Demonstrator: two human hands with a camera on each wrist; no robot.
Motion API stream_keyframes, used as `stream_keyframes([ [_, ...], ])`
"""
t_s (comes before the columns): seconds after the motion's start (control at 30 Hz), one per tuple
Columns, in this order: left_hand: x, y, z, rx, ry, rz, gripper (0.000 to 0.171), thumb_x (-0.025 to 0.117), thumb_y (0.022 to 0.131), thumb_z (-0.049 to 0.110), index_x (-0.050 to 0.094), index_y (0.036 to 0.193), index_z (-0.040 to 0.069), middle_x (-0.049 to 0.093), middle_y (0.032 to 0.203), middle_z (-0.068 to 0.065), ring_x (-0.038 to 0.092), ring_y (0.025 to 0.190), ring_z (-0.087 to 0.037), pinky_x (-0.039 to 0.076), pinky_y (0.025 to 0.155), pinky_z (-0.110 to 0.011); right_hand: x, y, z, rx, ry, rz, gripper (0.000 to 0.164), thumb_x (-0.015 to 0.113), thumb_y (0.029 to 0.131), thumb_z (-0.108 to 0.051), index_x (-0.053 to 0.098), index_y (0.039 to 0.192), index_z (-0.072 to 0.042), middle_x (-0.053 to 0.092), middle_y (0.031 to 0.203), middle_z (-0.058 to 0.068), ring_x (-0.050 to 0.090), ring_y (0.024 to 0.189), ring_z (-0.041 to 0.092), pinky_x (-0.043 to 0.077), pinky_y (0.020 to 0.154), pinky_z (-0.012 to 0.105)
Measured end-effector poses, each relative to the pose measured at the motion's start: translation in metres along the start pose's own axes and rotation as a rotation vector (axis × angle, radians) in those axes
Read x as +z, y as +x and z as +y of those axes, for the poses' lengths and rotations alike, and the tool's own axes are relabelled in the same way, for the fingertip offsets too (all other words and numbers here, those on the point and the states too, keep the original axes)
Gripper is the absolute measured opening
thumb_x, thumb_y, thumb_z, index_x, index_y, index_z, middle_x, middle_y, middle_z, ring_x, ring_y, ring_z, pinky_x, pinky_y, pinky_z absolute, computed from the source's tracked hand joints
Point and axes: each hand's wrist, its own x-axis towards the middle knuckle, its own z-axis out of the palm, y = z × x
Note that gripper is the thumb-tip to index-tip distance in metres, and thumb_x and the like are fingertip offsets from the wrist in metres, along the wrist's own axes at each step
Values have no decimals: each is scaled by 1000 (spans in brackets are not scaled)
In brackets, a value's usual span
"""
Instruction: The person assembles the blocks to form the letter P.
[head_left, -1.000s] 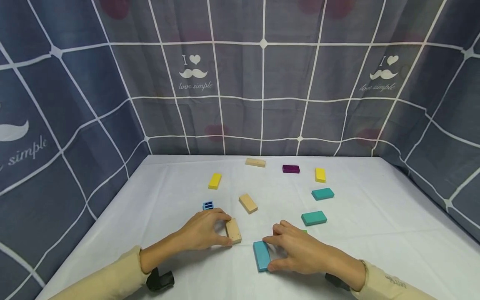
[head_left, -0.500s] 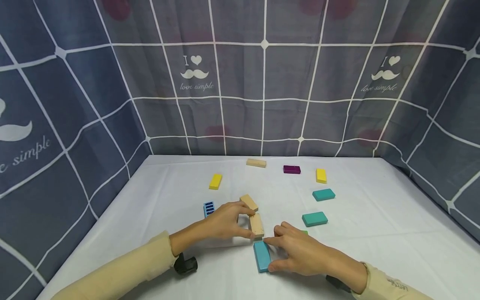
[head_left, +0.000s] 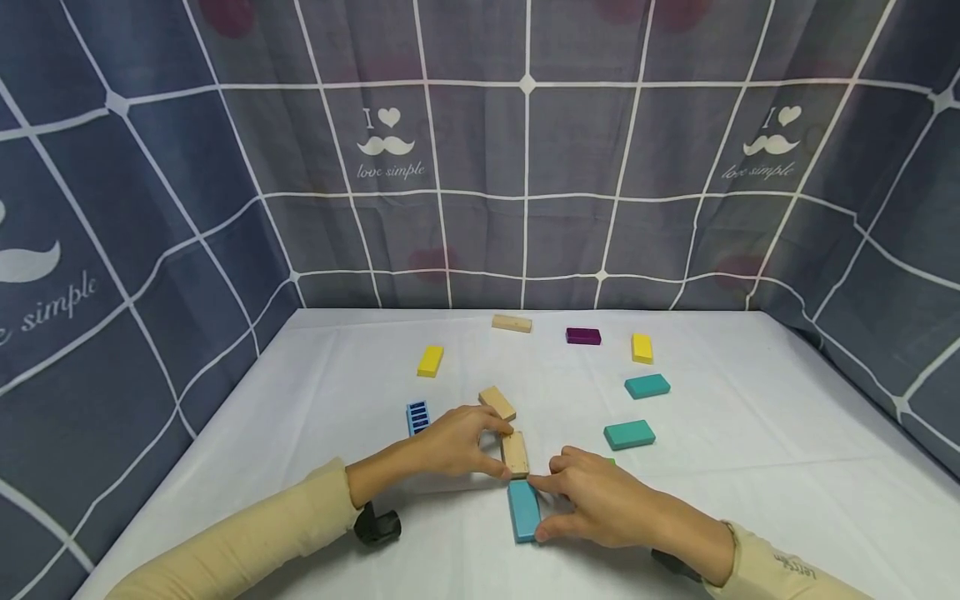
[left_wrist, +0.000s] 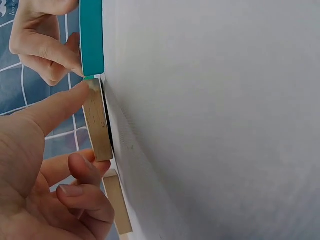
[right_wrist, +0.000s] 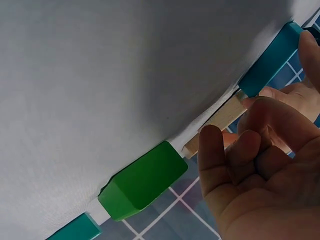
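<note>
Wooden block [head_left: 515, 455], low at the bench [head_left: 337, 375] by the far end of the blue block [head_left: 524, 512], has your left hand's [head_left: 459, 438] fingers pinching its two ends while your right hand's [head_left: 594, 498] pinch the blue one, with a second wooden piece [head_left: 497, 402] just beyond and two teal blocks [head_left: 629, 435] off to the right.

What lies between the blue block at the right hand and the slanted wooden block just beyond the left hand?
Another wooden block, pinched by the left hand. It shows between them in the head and left wrist views.
</note>
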Motion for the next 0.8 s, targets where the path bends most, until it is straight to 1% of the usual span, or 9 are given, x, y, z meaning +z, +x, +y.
stream_keyframes([
  [0.17, 2, 1, 1, -3, 7, -4, 58, 85, 76, 41, 70, 124, 11, 63, 121, 0, 57, 107, -14, 47, 92, -33, 1, 0, -1, -6, -16, 16, 71, 63, 85, -65, 69, 126, -7, 47, 76, -18, 39, 70, 2, 37, 58, 19],
  [0.3, 3, 1, 2, -10, 20, -8, 59, 85, 77, 41, 69, 125, 12, 63, 122, 0, 56, 107, -13, 47, 92, -32, 2, -1, -1, -21, -35, 29, 64, 65, 86, -61, 71, 123, -9, 48, 76, -18, 39, 69, 1, 37, 57, 18],
  [0.43, 4, 1, 1, 6, 11, -9, 58, 85, 76, 39, 69, 124, 10, 63, 121, -1, 57, 106, -13, 47, 92, -32, 4, -1, -2, -34, -52, 30, 58, 68, 87, -56, 72, 122, -10, 48, 75, -18, 39, 69, 0, 37, 57, 17],
  [0.53, 4, 1, 0, 18, -2, -5, 58, 86, 76, 38, 69, 124, 8, 63, 120, -2, 57, 105, -14, 47, 90, -31, 4, -1, -3, -40, -64, 34, 57, 69, 87, -55, 72, 121, -10, 50, 75, -18, 39, 69, 0, 38, 58, 18],
  [0.8, 5, 0, -1, 16, -15, -5, 58, 86, 77, 36, 69, 125, 8, 63, 122, -2, 56, 106, -15, 47, 91, -31, 6, -1, -3, -44, -91, 49, 57, 69, 87, -55, 73, 120, -8, 62, 85, -13, 41, 72, -1, 43, 62, 19],
])
